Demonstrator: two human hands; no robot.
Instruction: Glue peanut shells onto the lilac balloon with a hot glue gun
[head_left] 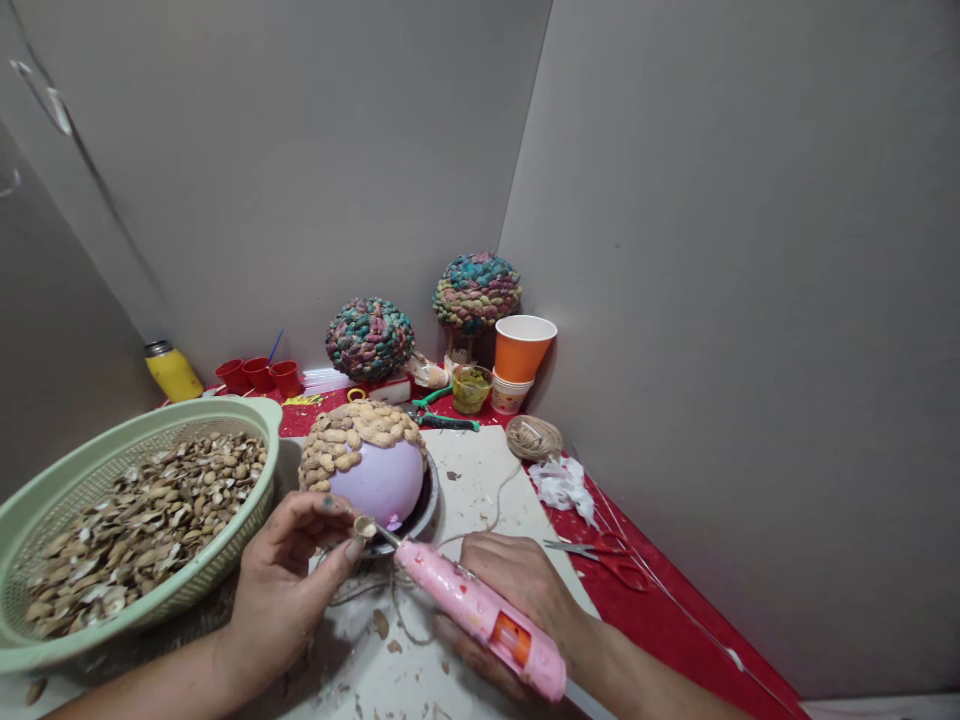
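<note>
Between thumb and fingertips, my left hand (289,580) pinches a peanut shell half (365,527), its hollow side showing. My right hand (517,590) is wrapped around a pink hot glue gun (480,615), whose metal nozzle meets the shell. Just behind them a lilac balloon (382,482) rests in a dark round bowl (429,510). Peanut shells (360,430) cover the balloon's top and left side, while its front right is bare. The balloon's knot faces toward me.
A green colander (266,470) of peanut shells stands at left. Scissors (611,560), a twine ball (534,438) and crumpled white plastic (564,487) lie at right. Farther back are two painted shell-covered balls (370,338), red cups (259,374), an orange cup (523,345) and a yellow bottle (172,372).
</note>
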